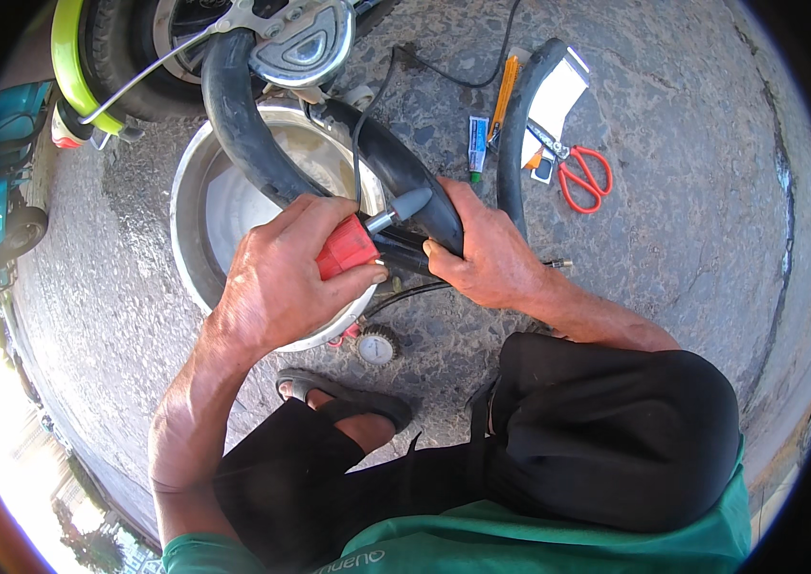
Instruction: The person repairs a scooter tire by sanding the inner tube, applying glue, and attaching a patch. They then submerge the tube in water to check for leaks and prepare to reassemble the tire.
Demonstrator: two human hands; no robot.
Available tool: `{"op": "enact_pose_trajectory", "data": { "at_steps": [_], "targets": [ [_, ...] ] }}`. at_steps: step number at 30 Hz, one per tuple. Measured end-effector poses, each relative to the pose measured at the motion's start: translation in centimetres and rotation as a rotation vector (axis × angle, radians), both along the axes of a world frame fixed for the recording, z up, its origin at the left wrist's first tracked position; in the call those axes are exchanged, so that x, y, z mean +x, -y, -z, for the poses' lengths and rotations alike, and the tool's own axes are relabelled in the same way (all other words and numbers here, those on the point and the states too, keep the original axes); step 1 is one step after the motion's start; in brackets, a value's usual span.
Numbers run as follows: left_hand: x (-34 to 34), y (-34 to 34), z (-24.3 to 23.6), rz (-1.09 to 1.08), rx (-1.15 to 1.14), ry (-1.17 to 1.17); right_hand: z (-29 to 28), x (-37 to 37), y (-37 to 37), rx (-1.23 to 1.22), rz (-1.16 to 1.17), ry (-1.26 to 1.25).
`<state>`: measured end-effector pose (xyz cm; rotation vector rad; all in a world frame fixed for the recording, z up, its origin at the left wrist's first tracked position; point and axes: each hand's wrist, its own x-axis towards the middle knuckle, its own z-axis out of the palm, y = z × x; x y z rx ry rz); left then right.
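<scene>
My left hand [281, 273] is closed around a red-bodied power tool [346, 251]. From the tool's metal collar sticks a grey cone-shaped grinding tip [411, 205], lying against or just over a black inner tube [405, 172]; I cannot tell if they touch. My right hand [489, 247] grips a fold of that tube, thumb on the near side and fingers hidden behind it. The tube loops up and away to the wheel and passes over a round metal basin [197, 273] with water in it. A dark cord [394, 72] runs from near the tool toward the far side.
Past the basin are a motorbike's metal part [305, 48] and tyre [123, 62]. To the right lie red-handled scissors [585, 182], a blue-and-white glue tube [477, 145], a yellow cutter [504, 96] and a black rubber strip [512, 143]. A pressure gauge [377, 346] sits near my sandalled foot [348, 407].
</scene>
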<state>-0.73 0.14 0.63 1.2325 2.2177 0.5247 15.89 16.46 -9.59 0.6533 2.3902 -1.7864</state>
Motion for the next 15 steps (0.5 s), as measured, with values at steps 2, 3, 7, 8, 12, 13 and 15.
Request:
{"op": "enact_pose_trajectory", "data": {
  "at_steps": [2,3,7,8,12,13,15],
  "targets": [
    [-0.14,0.06,0.15,0.000,0.007,-0.014,-0.07,-0.02,0.01,0.005,0.002,-0.007],
    [-0.28,0.10,0.25,-0.008,0.010,-0.025,-0.18,-0.04,-0.01,-0.002,0.000,0.005],
    [-0.40,0.11,0.35,-0.019,-0.003,-0.038,-0.28,-0.04,0.06,0.014,0.007,-0.040],
    [-0.30,0.08,0.27,-0.017,-0.012,-0.034,-0.17,-0.01,0.12,0.029,0.012,-0.074],
    [-0.12,0.06,-0.07,0.013,-0.019,0.035,0.06,-0.05,0.08,0.024,0.008,-0.072],
    [-0.14,0.10,0.02,0.014,-0.013,0.032,-0.13,-0.12,0.00,0.013,0.004,-0.056],
    [-0.19,0.17,0.25,0.002,-0.004,0.013,-0.16,-0.11,-0.03,0.008,0.004,-0.029]
  ]
}}
